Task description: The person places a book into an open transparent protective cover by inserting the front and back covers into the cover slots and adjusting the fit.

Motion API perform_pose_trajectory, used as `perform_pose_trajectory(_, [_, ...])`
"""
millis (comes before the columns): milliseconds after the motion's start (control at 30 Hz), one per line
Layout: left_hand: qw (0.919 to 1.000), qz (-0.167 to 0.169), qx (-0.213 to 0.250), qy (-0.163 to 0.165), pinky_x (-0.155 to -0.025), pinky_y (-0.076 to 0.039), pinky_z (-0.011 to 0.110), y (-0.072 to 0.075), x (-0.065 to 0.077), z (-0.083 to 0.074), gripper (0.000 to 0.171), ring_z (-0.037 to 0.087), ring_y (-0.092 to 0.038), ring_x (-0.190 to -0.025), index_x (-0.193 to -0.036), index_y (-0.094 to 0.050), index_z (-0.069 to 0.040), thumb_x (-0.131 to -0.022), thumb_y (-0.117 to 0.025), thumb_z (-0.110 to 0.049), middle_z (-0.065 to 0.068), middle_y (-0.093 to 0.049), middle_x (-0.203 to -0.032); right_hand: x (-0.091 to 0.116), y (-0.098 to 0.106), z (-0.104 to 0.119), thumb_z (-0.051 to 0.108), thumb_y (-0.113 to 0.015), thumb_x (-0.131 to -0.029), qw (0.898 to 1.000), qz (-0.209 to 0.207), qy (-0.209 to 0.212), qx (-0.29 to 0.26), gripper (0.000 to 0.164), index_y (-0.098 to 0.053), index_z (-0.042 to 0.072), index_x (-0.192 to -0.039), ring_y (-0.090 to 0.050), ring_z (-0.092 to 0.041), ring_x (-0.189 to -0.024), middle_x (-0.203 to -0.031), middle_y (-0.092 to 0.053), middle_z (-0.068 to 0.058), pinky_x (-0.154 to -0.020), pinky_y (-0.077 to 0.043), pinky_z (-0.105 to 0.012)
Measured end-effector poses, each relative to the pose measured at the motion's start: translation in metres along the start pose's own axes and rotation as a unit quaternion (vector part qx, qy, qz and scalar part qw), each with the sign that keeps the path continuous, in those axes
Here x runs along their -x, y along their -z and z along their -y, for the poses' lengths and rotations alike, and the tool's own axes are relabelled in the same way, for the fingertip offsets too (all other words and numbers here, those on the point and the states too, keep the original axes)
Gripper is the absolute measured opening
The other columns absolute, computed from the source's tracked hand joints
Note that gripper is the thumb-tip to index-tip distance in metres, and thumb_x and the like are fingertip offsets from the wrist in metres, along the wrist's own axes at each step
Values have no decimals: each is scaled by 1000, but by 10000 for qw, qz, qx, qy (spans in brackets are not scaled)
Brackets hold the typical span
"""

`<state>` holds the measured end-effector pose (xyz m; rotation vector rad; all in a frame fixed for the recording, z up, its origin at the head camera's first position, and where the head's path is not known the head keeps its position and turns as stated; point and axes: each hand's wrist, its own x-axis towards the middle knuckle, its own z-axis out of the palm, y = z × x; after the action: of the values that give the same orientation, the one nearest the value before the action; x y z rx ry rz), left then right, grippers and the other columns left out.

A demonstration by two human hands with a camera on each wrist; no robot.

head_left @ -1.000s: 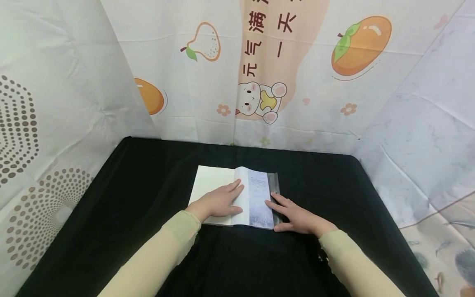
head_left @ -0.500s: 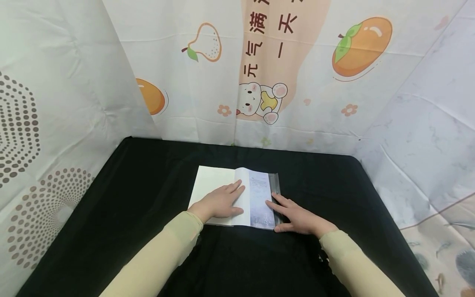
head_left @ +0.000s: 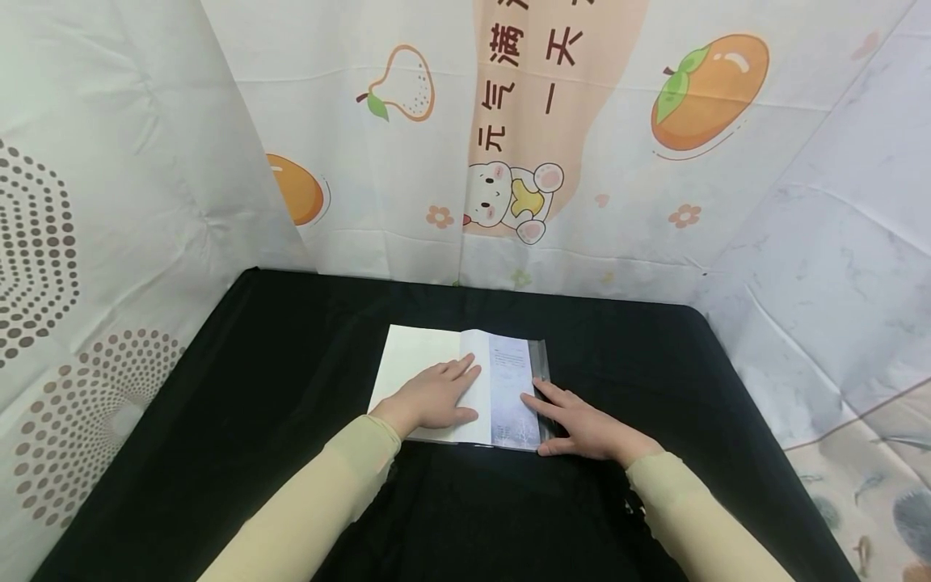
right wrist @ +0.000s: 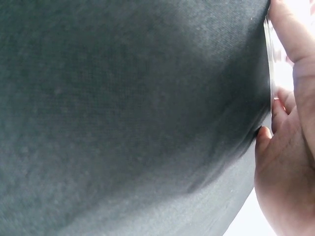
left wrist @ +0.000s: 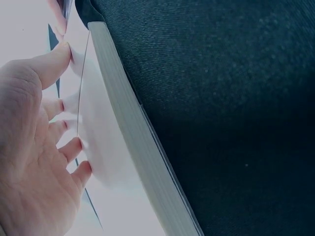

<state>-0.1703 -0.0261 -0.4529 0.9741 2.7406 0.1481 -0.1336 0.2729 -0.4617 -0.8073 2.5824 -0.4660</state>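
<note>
A book [head_left: 414,352] lies open on the black cloth, its left page plain cream-white. My left hand [head_left: 435,396] rests with spread, straight fingers on the white paper around the middle fold. Right of it lies a pale lavender printed panel [head_left: 509,380]. A clear plastic strip [head_left: 539,356] sticks out beyond the panel's right edge. There my right hand [head_left: 585,424] touches the panel and strip with extended fingers. In the left wrist view the thick page block [left wrist: 123,118] shows beside the left fingers. The right wrist view catches the right hand [right wrist: 285,167] along the book's edge.
Black cloth [head_left: 305,347] covers the table around the book. A white printed curtain [head_left: 349,186] hangs behind the table's far edge. Further hangings stand at the left [head_left: 145,267] and the right [head_left: 822,267].
The lavender panel's right edge has crept slightly rightward and the paper beside the fold bulges a little less. The left hand has shifted marginally right; the right hand stays almost still.
</note>
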Motion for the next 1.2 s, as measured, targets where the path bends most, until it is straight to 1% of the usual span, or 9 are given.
perform_pose_trajectory(233, [9999,-5,-99,17,-115,-23,41,-2,-1,0,77,23,-18,-143,-153,-21,-16,-94,-49,-56,4,-12,-161,0,0,0,56,-62,-87,10000,30,-82,29,82,-21,30,-153,-10,-39,-142,-162,-4,-6,-107,-25,-65])
perform_pose_trajectory(467, [9999,26,-151,60,-115,-23,43,-5,-2,1,78,24,-18,-143,-154,-20,-17,-94,-48,-58,3,-11,-161,0,0,1,56,-62,-87,9999,-11,-66,126,82,-22,30,-153,-11,-40,-141,-161,-5,-7,-106,-25,-66])
perform_pose_trajectory(733, [9999,53,-103,110,-114,-23,48,-6,-3,1,77,26,-17,-143,-154,-21,-19,-93,-48,-58,2,-11,-161,1,0,3,54,-63,-87,9999,-12,-105,123,81,-22,29,-153,-11,-42,-141,-161,-5,-7,-107,-23,-66])
perform_pose_trajectory(833, [9998,67,-116,127,-114,-22,48,-5,-3,0,76,27,-17,-143,-153,-22,-19,-93,-48,-58,2,-11,-161,1,0,5,52,-64,-88,9999,-55,-60,130,81,-23,27,-153,-11,-40,-141,-161,-6,-8,-108,-22,-65])
perform_pose_trajectory(967, [9998,73,-98,153,-115,-21,49,-5,-2,0,75,27,-17,-143,-153,-23,-19,-93,-48,-57,2,-11,-161,1,0,8,50,-65,-88,9997,-137,39,208,82,-23,23,-153,-12,-33,-143,-161,-7,-11,-111,-18,-63])
perform_pose_trajectory(1067, [9998,76,-66,164,-115,-20,50,-5,-2,-1,75,27,-16,-143,-153,-23,-18,-93,-48,-57,2,-12,-161,1,-2,9,54,-65,-86,9994,-159,46,314,84,-24,22,-153,-11,-32,-143,-161,-7,-12,-112,-16,-62])
perform_pose_trajectory(1200, [9999,54,-19,143,-115,-20,50,-5,-2,0,75,28,-16,-143,-153,-24,-18,-93,-49,-57,3,-12,-161,1,-4,11,59,-66,-83,9988,-181,52,460,88,-26,22,-152,-8,-32,-144,-161,-5,-13,-111,-16,-63])
